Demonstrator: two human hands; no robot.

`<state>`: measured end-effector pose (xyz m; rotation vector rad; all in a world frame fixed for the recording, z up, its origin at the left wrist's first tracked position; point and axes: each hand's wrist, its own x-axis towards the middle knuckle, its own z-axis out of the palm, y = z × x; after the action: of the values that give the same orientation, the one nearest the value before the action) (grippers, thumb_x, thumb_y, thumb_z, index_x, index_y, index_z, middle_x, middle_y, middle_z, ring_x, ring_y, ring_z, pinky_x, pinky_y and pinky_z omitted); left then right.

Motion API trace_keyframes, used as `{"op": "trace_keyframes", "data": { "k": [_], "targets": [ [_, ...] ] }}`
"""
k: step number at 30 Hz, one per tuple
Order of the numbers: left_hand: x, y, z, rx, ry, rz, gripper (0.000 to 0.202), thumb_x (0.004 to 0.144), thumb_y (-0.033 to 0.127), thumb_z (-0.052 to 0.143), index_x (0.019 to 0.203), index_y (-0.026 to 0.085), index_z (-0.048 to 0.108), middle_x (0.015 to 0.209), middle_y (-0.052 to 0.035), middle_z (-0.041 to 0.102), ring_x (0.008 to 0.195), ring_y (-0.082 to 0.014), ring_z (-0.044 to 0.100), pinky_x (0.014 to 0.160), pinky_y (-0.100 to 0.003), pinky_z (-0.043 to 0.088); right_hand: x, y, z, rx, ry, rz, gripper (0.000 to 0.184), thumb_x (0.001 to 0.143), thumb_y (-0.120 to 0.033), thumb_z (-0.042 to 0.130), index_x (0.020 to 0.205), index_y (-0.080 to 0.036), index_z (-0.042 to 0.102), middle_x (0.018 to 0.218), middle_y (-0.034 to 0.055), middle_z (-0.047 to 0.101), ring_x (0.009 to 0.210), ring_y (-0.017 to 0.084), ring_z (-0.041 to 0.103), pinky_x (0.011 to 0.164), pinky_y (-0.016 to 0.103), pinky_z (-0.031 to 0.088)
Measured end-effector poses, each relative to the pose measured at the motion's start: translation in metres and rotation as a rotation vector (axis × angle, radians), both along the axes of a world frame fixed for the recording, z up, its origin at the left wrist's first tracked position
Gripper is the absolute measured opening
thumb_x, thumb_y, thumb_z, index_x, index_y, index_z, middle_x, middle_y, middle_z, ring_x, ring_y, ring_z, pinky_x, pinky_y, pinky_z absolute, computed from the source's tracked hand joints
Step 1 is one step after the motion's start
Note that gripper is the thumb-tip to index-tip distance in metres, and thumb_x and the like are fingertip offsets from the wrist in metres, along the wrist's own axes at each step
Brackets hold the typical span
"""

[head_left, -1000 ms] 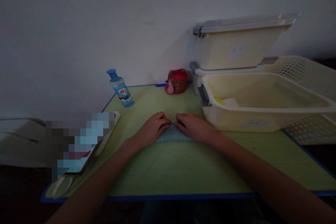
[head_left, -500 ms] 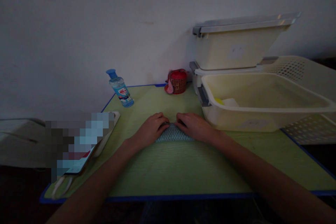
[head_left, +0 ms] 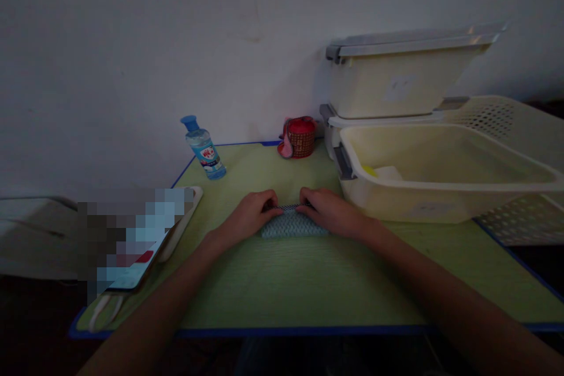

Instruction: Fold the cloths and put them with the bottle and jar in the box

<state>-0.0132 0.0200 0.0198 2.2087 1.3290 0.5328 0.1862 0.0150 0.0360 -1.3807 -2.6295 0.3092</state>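
Note:
A flat, light blue knitted piece (head_left: 295, 225) lies on the green tabletop in front of me, with a dark speckled band along its far edge. It could be a pouch or a folded cloth; I cannot tell which. My left hand (head_left: 258, 211) is closed on the left end of that far edge, thumb on the near side. On the right end, my right hand (head_left: 328, 211) pinches the same edge in a similar way. A short stretch of the band shows between the two thumbs. Some fingertips are hidden behind the piece.
A blue detergent bottle (head_left: 205, 150) and a small red basket (head_left: 301, 138) stand at the back. To the right are an open cream bin (head_left: 405, 202), stacked lidded boxes (head_left: 388, 82) and a perforated basket (head_left: 506, 220). A partly blurred phone (head_left: 136, 270) leans at left.
My hands have moved slightly apart along the far edge, so more of the dark band shows between the thumbs. The knitted piece stays in about the same place.

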Motion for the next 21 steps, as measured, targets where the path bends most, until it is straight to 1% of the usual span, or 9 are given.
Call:
{"op": "trace_keyframes", "data": {
  "k": [4,7,10,12,14,17,19,21],
  "targets": [
    [0.001,-0.001,-0.002,0.059,0.055,0.031,0.01,0.08,0.024,0.054,0.075,0.018,0.048,0.062,0.0038,0.051,0.059,-0.013,0.049,0.056,-0.024,0.033,-0.003,-0.001,-0.001,0.027,-0.041,-0.026,0.015,0.089,-0.029,0.045,0.089,-0.015,0.051,0.072,0.0052,0.062,0.067,0.017,0.058,0.053,0.024,0.033],
    [0.002,-0.002,-0.005,0.126,0.062,0.003,0.006,0.08,0.02,0.053,0.078,0.017,0.048,0.068,0.002,0.053,0.065,-0.014,0.051,0.06,-0.025,0.037,-0.006,-0.002,-0.004,0.048,-0.065,-0.027,0.013,0.088,-0.028,0.046,0.091,-0.016,0.051,0.078,0.0059,0.064,0.07,0.018,0.059,0.055,0.024,0.034],
    [0.003,-0.002,-0.007,0.257,0.065,-0.071,0.002,0.081,0.015,0.052,0.08,0.016,0.05,0.082,-0.0019,0.053,0.077,-0.0153,0.053,0.069,-0.027,0.042,-0.007,-0.003,-0.005,0.076,-0.052,-0.017,0.011,0.088,-0.025,0.047,0.092,-0.016,0.051,0.083,0.0065,0.064,0.072,0.018,0.059,0.057,0.025,0.036],
    [0.004,-0.003,-0.007,0.363,0.089,-0.116,0.004,0.08,0.012,0.052,0.08,0.016,0.052,0.088,-0.004,0.052,0.084,-0.0163,0.052,0.074,-0.029,0.043,-0.008,-0.004,-0.006,0.091,-0.034,-0.012,0.009,0.087,-0.023,0.048,0.091,-0.015,0.051,0.087,0.0066,0.064,0.073,0.017,0.059,0.06,0.025,0.038],
    [0.006,-0.006,-0.005,0.478,0.134,-0.13,0.007,0.08,0.01,0.051,0.078,0.015,0.055,0.089,-0.005,0.053,0.084,-0.0176,0.051,0.075,-0.031,0.044,-0.008,-0.003,-0.007,0.106,-0.021,-0.007,0.008,0.087,-0.022,0.049,0.089,-0.015,0.051,0.089,0.0066,0.063,0.074,0.017,0.059,0.061,0.025,0.039],
    [0.012,-0.014,-0.001,0.617,0.179,-0.127,0.015,0.082,0.01,0.047,0.075,0.014,0.059,0.083,-0.0056,0.056,0.079,-0.018,0.053,0.072,-0.032,0.046,-0.008,-0.002,-0.01,0.133,-0.019,0.001,0.008,0.087,-0.023,0.049,0.089,-0.016,0.052,0.088,0.006,0.062,0.075,0.017,0.059,0.061,0.025,0.039],
    [0.015,-0.019,-0.001,0.64,0.162,-0.124,0.02,0.085,0.013,0.042,0.078,0.014,0.06,0.083,-0.0061,0.059,0.079,-0.0171,0.054,0.073,-0.032,0.047,-0.008,-0.001,-0.011,0.153,-0.027,-0.011,0.008,0.087,-0.022,0.048,0.089,-0.015,0.052,0.086,0.006,0.062,0.076,0.017,0.059,0.061,0.025,0.04],
    [0.019,-0.022,-0.003,0.596,0.159,-0.099,0.022,0.088,0.018,0.04,0.09,0.013,0.061,0.094,-0.0084,0.061,0.088,-0.0174,0.056,0.081,-0.032,0.048,-0.009,0.0,-0.012,0.17,-0.033,-0.038,0.008,0.088,-0.02,0.046,0.09,-0.015,0.052,0.086,0.0065,0.062,0.076,0.017,0.059,0.062,0.026,0.04]
  ]
}}
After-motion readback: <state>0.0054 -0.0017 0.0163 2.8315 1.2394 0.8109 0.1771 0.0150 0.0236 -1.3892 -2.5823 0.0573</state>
